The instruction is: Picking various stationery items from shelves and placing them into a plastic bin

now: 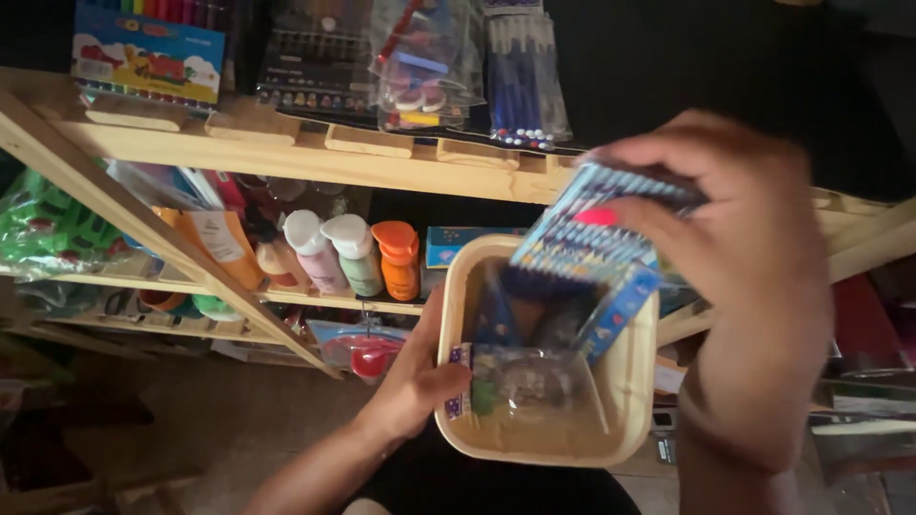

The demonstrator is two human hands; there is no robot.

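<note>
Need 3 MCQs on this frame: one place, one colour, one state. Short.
1. Where is the pale tray?
A. on the floor
B. held up by the left hand
C. on the top shelf

2. What colour is the right-most of the three capped bottles?
A. orange
B. black
C. purple

3. The right hand is:
A. empty and flat
B. gripping a blue striped packet
C. out of view

B: fingers clasp the tray's edge.
A: orange cap and body.
B: fingers wrap the packet above the tray.

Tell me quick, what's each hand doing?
Left hand: closed, holding the tray by its edge.
Right hand: closed on a blue packet.
</note>
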